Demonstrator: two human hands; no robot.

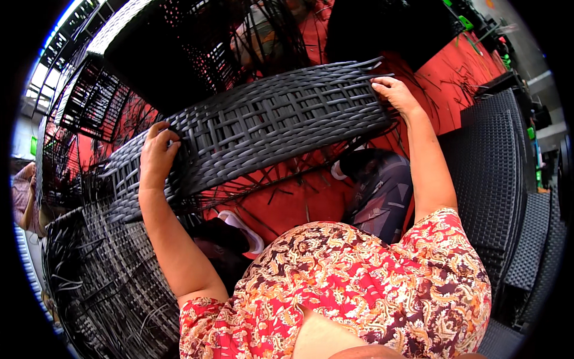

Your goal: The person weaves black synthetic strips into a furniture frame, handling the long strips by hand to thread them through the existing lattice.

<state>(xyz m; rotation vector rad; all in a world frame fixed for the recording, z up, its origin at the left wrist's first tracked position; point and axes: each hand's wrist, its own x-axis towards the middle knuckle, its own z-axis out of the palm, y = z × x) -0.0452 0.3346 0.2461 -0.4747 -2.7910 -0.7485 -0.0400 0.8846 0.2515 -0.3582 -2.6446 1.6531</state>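
A long panel of dark grey woven wicker (269, 122) stretches across in front of me, tilted with its right end higher. Near its left end my left hand (159, 154) is closed, fingers curled over the weave beside a dark looped bunch of strands. At the far right end my right hand (394, 94) pinches a loose wicker strand at the panel's edge. Other strand ends poke out past that edge. The fingertips of my left hand are partly hidden.
Red flooring (269, 203) shows below, strewn with cut strands. Large dark wicker pieces (484, 173) stand at the right. A rough woven piece with loose ends (113, 263) lies at the lower left. Wicker frames (95, 102) rise at the far left, where another person's arm (27, 197) shows.
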